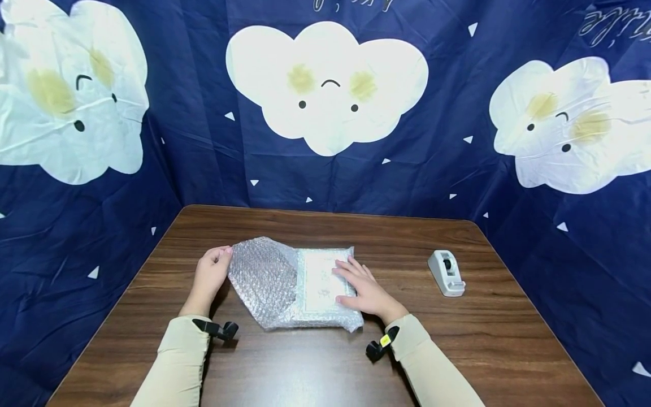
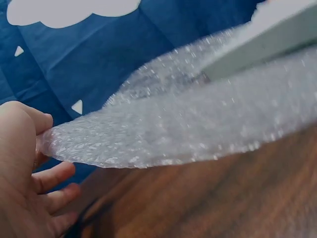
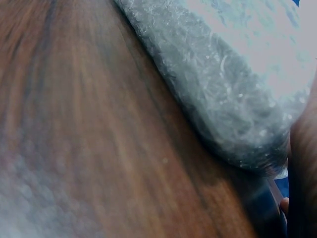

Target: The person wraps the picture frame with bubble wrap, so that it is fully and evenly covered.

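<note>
A flat white rectangular item with faint print lies on the table, partly covered by bubble wrap. Its pale grey-green edge shows in the left wrist view, beside the raised flap. At the flap's left corner, my left hand pinches the wrap between thumb and index finger; the other fingers are spread loosely. My right hand rests with spread fingers on the item's right side. In the right wrist view, the wrap covers the near edge and corner, and little of that hand shows.
A white tape dispenser stands to the right on the brown wooden table. Dark blue cloth with white clouds hangs behind the table and at both sides. Each wrist wears a small black camera.
</note>
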{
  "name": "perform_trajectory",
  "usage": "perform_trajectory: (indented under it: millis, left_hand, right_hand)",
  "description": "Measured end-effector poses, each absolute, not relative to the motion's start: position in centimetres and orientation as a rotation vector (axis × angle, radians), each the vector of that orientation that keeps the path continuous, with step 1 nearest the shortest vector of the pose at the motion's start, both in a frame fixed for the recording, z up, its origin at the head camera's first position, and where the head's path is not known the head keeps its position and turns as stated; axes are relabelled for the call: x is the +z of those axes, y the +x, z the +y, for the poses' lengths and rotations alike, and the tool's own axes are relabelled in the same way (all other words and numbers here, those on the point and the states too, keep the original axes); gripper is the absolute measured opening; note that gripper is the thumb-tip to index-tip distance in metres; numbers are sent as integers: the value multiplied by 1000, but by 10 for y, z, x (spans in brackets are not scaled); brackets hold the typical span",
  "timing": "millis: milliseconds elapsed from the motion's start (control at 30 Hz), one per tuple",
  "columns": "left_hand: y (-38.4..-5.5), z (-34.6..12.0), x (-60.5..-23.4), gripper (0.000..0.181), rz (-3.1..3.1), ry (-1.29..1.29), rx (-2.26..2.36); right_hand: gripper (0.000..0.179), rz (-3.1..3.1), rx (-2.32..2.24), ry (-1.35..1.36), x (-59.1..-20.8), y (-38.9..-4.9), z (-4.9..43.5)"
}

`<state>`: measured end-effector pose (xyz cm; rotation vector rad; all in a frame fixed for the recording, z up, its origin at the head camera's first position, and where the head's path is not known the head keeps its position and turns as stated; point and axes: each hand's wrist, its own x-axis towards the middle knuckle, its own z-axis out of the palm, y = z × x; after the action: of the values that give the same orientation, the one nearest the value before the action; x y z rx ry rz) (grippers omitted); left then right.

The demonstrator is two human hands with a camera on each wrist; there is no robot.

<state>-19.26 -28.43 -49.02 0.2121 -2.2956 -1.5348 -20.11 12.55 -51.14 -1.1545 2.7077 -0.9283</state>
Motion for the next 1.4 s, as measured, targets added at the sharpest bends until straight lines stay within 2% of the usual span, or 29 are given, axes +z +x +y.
perform_trajectory:
  millis: [200,400,867,1133,1300,1400]
  left_hand:
    - [-190,-281,-476,41,-2234,226,-1800]
    - [-188,-275,-464,47,-2103,103,-2132]
    - [-188,-252,-438,47,-2037,-56,-2213]
    - [-187,-243,-433,40,-1968,-191,-2260]
    - [-187,-233,-427,23,-1941,-155,-2297]
    - [-187,-226,-423,24,-1947,-131,-2313]
  right_hand:
    - [71,2708,-931,-1150,-510,-201,125]
    - [71,2717,-917,-1138,-509,-201,124]
    - [72,2705,-938,-1163,-511,-201,125]
    - [72,2704,-920,-1152,-509,-202,126]
    - [71,2699,-930,-1159,-507,-201,125]
    - [70,2696,-942,-1170,-506,-200,124]
